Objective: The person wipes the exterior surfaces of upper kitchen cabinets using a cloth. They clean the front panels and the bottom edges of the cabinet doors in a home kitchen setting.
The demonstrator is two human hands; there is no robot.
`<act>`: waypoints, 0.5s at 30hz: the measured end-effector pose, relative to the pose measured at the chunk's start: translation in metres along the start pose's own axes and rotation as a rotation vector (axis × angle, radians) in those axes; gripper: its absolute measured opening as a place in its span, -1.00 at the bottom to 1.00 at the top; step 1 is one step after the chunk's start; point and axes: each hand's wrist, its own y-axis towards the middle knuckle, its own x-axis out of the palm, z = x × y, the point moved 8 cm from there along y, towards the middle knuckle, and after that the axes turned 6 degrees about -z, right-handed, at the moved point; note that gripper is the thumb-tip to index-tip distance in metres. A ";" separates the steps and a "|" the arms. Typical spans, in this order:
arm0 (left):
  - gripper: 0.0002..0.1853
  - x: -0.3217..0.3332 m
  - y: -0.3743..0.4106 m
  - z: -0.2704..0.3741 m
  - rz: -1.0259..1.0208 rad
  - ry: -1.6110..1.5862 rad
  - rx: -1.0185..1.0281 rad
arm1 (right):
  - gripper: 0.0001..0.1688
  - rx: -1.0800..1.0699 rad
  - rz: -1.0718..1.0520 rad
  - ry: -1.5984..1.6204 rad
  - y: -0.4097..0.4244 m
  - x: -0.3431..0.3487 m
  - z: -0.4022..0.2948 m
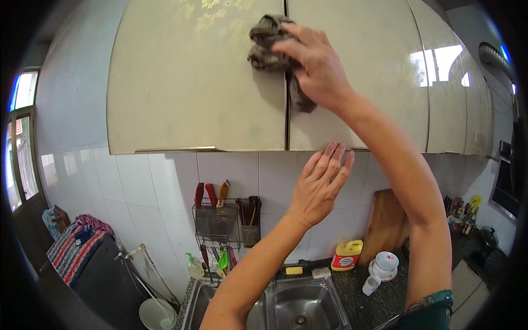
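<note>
My right hand [317, 66] presses a crumpled dark grey-brown cloth [270, 43] against the glossy cream doors of a wall cabinet [194, 90], across the dark gap between two doors. Part of the cloth hangs below the palm. Lower down, my left hand [319, 185] has its fingertips at the bottom edge of the right-hand door, its fingers extended and nothing in it. Pale flower patterns show near the top of the left door. A metal strip handle [177, 148] runs along that door's lower edge.
Below are a double steel sink [305, 305], a wire rack [216, 222] with knives and chopsticks, a yellow jug [347, 255], stacked bowls [385, 266], a white mug [371, 284] and a wooden cutting board [381, 225]. A bucket [157, 313] stands at lower left.
</note>
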 end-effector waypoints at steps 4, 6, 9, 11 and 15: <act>-0.33 -0.012 -0.066 0.021 -0.132 -0.196 0.067 | -0.53 -0.133 -0.228 0.058 -0.065 0.005 -0.060; -0.34 -0.015 -0.115 0.049 -0.266 -0.341 0.098 | -0.55 -0.166 -0.333 0.050 -0.081 -0.005 -0.068; -0.38 -0.011 -0.195 0.076 -0.592 -0.355 0.067 | -0.52 -0.134 -0.268 0.044 -0.064 -0.003 -0.062; -0.41 -0.007 -0.247 0.090 -0.768 -0.427 -0.021 | -0.51 0.015 -0.114 -0.038 -0.045 -0.004 -0.039; -0.55 -0.033 -0.341 0.089 -0.774 -0.498 -0.238 | -0.53 -0.002 -0.125 -0.098 -0.066 0.008 -0.063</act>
